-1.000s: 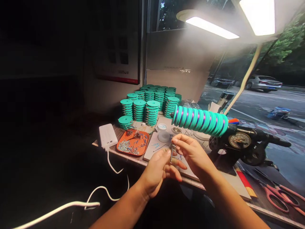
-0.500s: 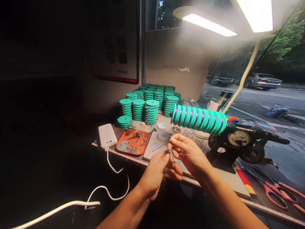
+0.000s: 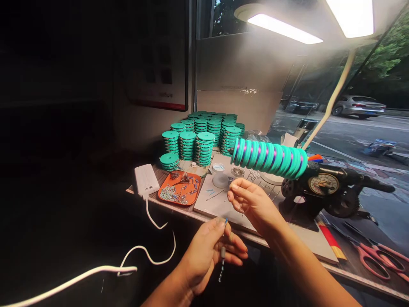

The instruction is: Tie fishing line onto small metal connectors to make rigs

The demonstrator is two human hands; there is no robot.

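Observation:
My left hand (image 3: 207,251) is low in front of the table edge, thumb and forefinger pinched on a thin line with a small blue bead at the top and a grey sinker and swivel (image 3: 223,253) dangling below. My right hand (image 3: 252,204) is higher, over the white work mat (image 3: 211,204), fingers pinched together as if on the same fine line, which is too thin to make out. Beside it, a row of teal spools (image 3: 270,157) sits on the shaft of a black winding machine (image 3: 326,192).
An orange tray (image 3: 180,194) of small tubes and swivels lies left of the mat, next to a white power bank (image 3: 146,180) with a cable. Stacks of teal spools (image 3: 201,138) stand behind. Small round pots (image 3: 220,180), red scissors (image 3: 380,258) and a lamp arm (image 3: 332,98) are also here.
My left hand has dropped down and away from my right hand, taking the sinker piece with it. My right hand stayed over the mat.

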